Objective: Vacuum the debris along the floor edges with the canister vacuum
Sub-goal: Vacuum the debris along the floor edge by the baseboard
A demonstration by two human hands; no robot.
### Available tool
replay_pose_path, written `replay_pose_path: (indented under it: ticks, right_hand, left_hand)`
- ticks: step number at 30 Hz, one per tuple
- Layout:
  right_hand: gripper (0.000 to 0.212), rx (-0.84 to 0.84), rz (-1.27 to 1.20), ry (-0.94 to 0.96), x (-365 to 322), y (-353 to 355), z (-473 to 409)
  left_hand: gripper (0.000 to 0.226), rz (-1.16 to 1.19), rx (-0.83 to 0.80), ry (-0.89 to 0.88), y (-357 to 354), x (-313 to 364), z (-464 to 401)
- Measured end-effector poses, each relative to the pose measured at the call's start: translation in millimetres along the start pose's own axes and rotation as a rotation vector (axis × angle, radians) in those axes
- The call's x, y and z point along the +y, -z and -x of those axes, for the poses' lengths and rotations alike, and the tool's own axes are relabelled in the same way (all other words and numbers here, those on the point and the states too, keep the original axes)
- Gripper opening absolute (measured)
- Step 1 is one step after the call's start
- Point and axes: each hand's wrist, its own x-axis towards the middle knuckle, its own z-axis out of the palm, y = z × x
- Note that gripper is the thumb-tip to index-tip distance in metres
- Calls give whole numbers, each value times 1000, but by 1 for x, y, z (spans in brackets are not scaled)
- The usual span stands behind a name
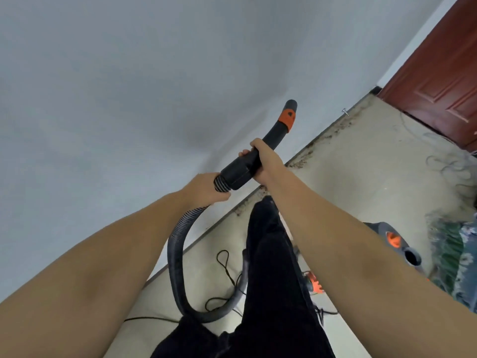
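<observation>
Hands gripping: right hand (263,161) round handle (260,153), left hand (206,188) round hose (178,254). Could snag cord (224,264) underfoot, missing debris (322,136).

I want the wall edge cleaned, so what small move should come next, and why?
Probably tip the handle's open end down to the debris along the wall base. Both the left hand and right hand hold it raised, pointing at the wall, not the floor.

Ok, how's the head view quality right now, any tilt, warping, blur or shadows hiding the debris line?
Head view: strongly tilted and wide-angle warped; soft even light, no glare; faint shadow on the wall near the handle; debris along the edge readable but soft; forearms oversized at the bottom.
</observation>
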Motion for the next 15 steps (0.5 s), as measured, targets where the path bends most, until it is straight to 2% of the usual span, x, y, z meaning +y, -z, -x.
replay_pose_path:
  ticks: [8, 15]
  right_hand:
    - [21, 114, -38, -138, -106, 71, -147]
    - [19, 197, -138, -206, -190, 128, -206]
  left_hand:
    - [16, -152, -110, 145, -39, 72, -181]
    - [15, -232, -200, 193, -61, 140, -281]
